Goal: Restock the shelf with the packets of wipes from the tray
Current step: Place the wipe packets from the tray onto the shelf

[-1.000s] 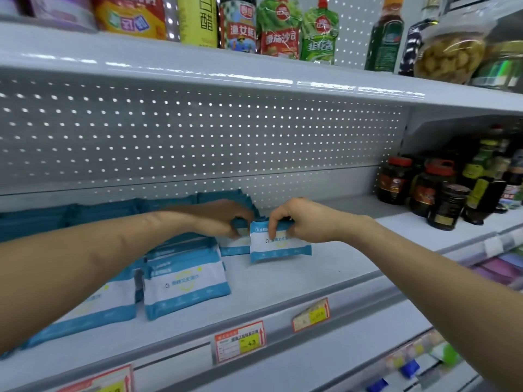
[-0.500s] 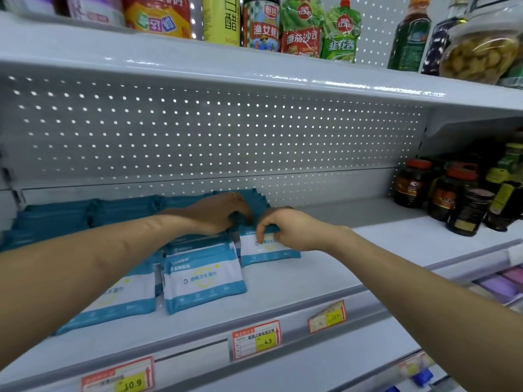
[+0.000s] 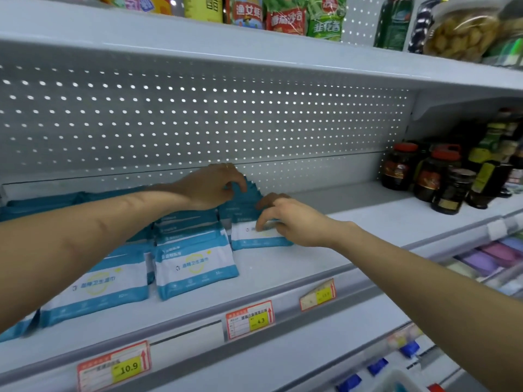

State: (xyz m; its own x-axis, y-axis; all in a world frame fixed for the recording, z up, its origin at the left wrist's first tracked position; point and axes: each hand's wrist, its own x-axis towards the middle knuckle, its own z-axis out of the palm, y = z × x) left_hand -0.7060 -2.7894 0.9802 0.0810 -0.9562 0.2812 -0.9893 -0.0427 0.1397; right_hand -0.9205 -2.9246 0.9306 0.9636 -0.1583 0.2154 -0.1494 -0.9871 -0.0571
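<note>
The packet (image 3: 254, 241) stood on the shelf (image 3: 325, 256), about midway along it and back from the front edge. It was at the right end of the stock. It stood on one long edge and leaned back, with its white and blue printed face towards the front edge. Its long axis ran left to right, along the shelf.

The right hand (image 3: 297, 223) came over it from the right and gripped its top edge. The fingers (image 3: 261, 219) curled down over the upper face, and the rest of the packet lay below and left of the palm.

Just behind and to the left, the left hand (image 3: 209, 188) lay with bent fingers over the tops of the rearmost packets. I could not tell whether it gripped them or only rested there.

More packets (image 3: 195, 267) filled the left half of the shelf in rows running front to back. All faced forward the same way, and the front ones were near the front edge.

Dark jars (image 3: 427, 176) with red lids stood at the shelf's right end, well apart from the packet. Their contents looked dark.

Price tags (image 3: 250, 319) hung on the front edge. A perforated back panel (image 3: 198, 117) rose behind, under an upper shelf (image 3: 254, 52) that carried bottles and pouches.
</note>
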